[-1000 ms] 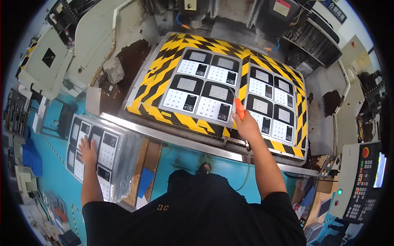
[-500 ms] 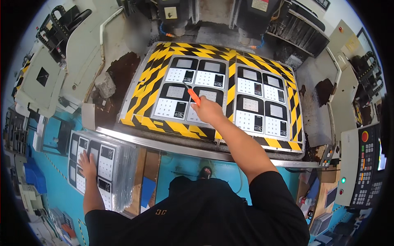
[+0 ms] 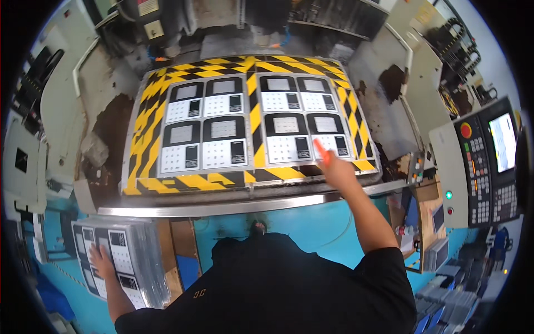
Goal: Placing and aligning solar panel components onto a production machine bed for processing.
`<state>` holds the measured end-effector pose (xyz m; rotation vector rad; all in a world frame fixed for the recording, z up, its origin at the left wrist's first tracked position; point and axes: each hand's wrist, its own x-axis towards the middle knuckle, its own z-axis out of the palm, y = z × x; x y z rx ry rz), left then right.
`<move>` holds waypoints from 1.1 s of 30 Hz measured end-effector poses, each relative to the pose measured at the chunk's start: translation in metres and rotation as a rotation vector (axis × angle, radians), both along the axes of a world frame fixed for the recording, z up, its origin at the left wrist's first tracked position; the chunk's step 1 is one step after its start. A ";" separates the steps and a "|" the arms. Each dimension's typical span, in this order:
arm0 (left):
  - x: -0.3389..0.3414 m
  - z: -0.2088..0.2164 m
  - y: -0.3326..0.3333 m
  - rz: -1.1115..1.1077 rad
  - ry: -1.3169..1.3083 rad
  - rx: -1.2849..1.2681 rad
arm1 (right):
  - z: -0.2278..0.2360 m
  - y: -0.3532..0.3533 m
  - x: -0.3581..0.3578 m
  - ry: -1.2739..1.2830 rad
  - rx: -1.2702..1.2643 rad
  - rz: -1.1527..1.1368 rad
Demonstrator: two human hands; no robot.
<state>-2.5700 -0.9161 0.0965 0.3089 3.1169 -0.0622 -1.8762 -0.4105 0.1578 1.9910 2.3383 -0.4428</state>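
My right hand [image 3: 338,171] is closed around an orange-handled tool [image 3: 322,150]. The tool is blurred now; half a second ago a thin dark tip showed at its end. It hovers over or touches the near right printed keypad panel [image 3: 332,123]; which one I cannot tell. Several such black and white panels lie in two groups on the machine bed, whose border carries yellow and black striped tape [image 3: 208,181]. At the lower left my left hand [image 3: 102,263] lies with fingers spread on top of a stack of similar panel sheets [image 3: 119,251] with clear plastic at its side.
A metal rail [image 3: 222,209] runs along the bed's front edge. On the right stands a control panel [image 3: 483,167] with a red button and a lit screen. Machine walls and dark debris [image 3: 114,128] flank the bed. Behind it hang dark machine heads [image 3: 258,22].
My right hand has moved from the left group of panels to the right group with the orange-handled tool. The whole view has turned right. My left hand stays on the stack.
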 end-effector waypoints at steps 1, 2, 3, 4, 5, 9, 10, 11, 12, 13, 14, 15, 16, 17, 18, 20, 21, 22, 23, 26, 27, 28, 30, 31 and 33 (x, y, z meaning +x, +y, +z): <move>-0.001 -0.001 -0.002 0.001 -0.002 -0.010 | 0.010 -0.016 0.002 0.013 -0.038 0.056; 0.000 -0.001 -0.003 0.002 -0.010 -0.001 | 0.009 -0.017 0.016 0.000 -0.029 -0.041; 0.001 0.001 0.000 -0.002 -0.015 0.007 | 0.007 -0.017 0.036 -0.012 -0.020 -0.142; -0.001 -0.001 0.001 -0.019 -0.001 0.007 | 0.005 -0.013 0.065 0.066 0.009 -0.252; -0.003 -0.001 0.004 -0.024 -0.003 0.023 | 0.005 -0.009 0.093 0.103 0.035 -0.325; -0.019 -0.009 0.002 -0.075 0.010 -0.091 | 0.027 -0.028 0.179 0.536 0.009 -0.371; -0.019 -0.012 0.006 -0.069 -0.017 -0.073 | 0.027 -0.037 0.203 0.769 0.057 -0.224; -0.017 -0.012 0.009 -0.064 -0.041 -0.054 | 0.031 -0.036 0.240 0.623 -0.087 -0.056; -0.036 -0.015 -0.004 -0.134 0.005 -0.054 | 0.015 -0.029 0.275 0.712 0.057 -0.032; -0.055 -0.018 -0.019 -0.197 0.051 -0.056 | 0.002 -0.022 0.302 0.793 0.200 0.000; -0.053 -0.022 -0.023 -0.210 0.057 -0.027 | 0.004 -0.012 0.311 0.742 0.261 -0.237; -0.055 -0.019 -0.028 -0.219 0.071 0.001 | 0.008 0.001 0.318 0.693 0.317 -0.470; -0.059 -0.018 -0.028 -0.234 0.071 -0.023 | 0.020 0.015 0.329 0.515 0.361 -0.527; -0.062 -0.018 -0.025 -0.238 0.074 -0.027 | 0.028 0.029 0.339 0.337 0.398 -0.573; -0.064 -0.020 -0.013 -0.214 0.019 -0.084 | 0.017 0.040 0.360 0.213 0.549 -0.586; -0.070 -0.023 0.009 -0.243 -0.015 -0.056 | 0.003 0.055 0.394 -0.062 0.455 -0.500; -0.067 -0.016 0.003 -0.263 0.012 0.042 | 0.012 0.072 0.379 -0.141 0.311 -0.520; -0.067 -0.011 0.004 -0.370 0.099 0.209 | 0.029 0.086 0.365 -0.179 0.215 -0.560; -0.069 -0.013 0.016 -0.480 0.151 0.463 | 0.051 0.101 0.352 -0.220 0.122 -0.601; -0.041 -0.012 0.073 -0.579 0.071 0.665 | 0.107 0.100 0.218 0.139 0.646 -0.393; 0.007 0.006 0.137 -0.640 0.097 0.463 | 0.120 0.082 0.181 0.201 0.738 -0.295; 0.035 0.014 0.180 -0.658 -0.074 0.644 | 0.116 0.084 0.156 0.275 0.603 -0.250; 0.071 0.021 0.227 -0.652 -0.265 0.724 | 0.075 0.108 0.128 0.402 0.300 -0.168; 0.058 -0.003 0.244 -0.730 -0.284 0.720 | 0.046 0.124 0.123 0.428 0.146 -0.150; 0.106 0.015 0.304 -0.669 -0.500 0.474 | 0.013 0.131 0.114 0.187 -0.189 -0.267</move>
